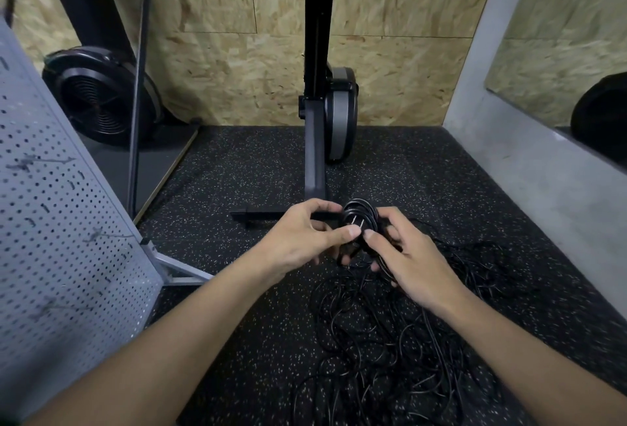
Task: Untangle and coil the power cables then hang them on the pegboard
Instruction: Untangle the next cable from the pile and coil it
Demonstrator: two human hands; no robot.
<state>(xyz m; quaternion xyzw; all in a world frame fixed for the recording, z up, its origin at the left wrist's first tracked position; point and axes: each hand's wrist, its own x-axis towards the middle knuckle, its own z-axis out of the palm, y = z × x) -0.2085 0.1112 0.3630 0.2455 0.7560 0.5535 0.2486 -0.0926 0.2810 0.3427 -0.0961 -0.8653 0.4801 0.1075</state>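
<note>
Coiled cable: a small bundle of black power cable, the coiled cable [360, 212], is held above the floor between both hands, so that its loops are pinched together and cannot spring apart.
Plug: two bright metal prongs [357, 222] are seen at the front of the bundle, turned toward the camera; the plug end appears to be tucked in against the loops.
Left hand: the left hand [302, 239] is closed on the bundle, with the thumb laid across the front and the fingers curled behind.
Right hand: the right hand [410, 259] is also closed on it, the thumb pressed beside the other thumb and the fingers wrapped under the loops.
Tangled cables: a loose heap of thin, glossy black cords, the tangled cables [390, 351], is spread on the floor below and to the right of the hands; most of the untangling is judged not yet done.
Pegboard: a grey perforated metal pegboard [112, 242] is stood at the left, near at hand; small hooks [47, 162] are fitted to it, and no cable is seen hung there.
Floor: black rubber matting [237, 323] with pale flecks, matte and grainy.
Backdrop: a wall of chipboard panels [220, 69], rough and straw-coloured, behind the dark upright post [314, 140] of an exercise machine.
</note>
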